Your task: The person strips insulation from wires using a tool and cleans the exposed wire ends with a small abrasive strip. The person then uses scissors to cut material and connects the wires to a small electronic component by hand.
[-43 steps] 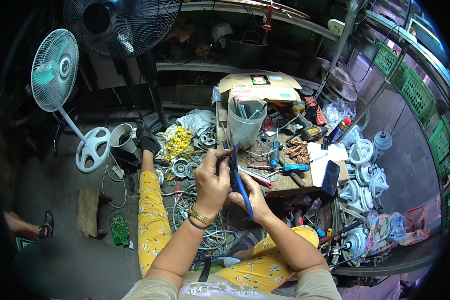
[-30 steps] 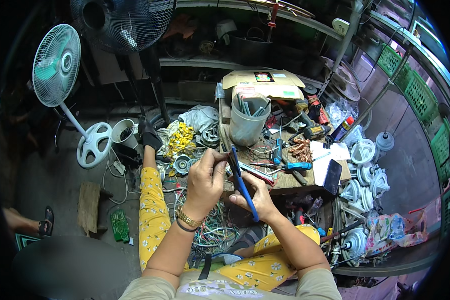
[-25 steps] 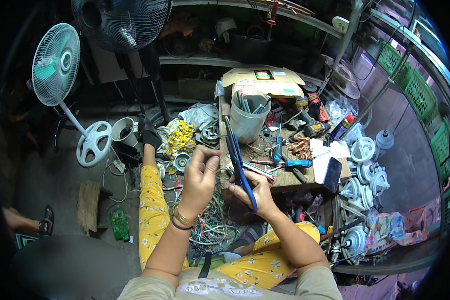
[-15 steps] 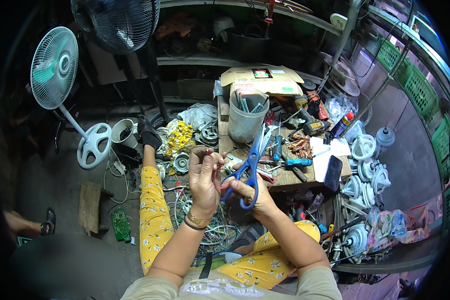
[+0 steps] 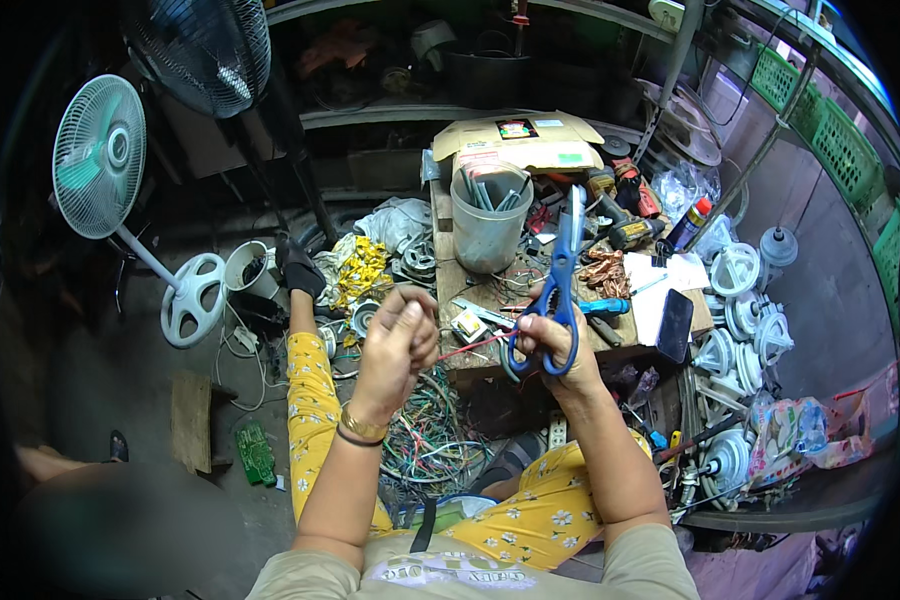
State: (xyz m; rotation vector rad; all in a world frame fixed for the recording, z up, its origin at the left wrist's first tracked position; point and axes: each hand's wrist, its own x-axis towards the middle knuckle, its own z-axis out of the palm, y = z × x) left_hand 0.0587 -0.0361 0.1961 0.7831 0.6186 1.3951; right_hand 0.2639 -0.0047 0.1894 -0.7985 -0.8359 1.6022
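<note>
Thin, smooth red wire [image 5: 477, 346] stretches straight between a left hand [image 5: 398, 342] closed on it and a right hand [image 5: 562, 352] curled around blue-looped, shiny metal scissors [image 5: 563, 268].

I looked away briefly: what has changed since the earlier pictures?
The right hand, still holding the blue scissors, has moved rightward from the left hand; a red wire now stretches between them. The blades swung from up-left to slightly up-right. The bucket and phone stayed put.
</note>
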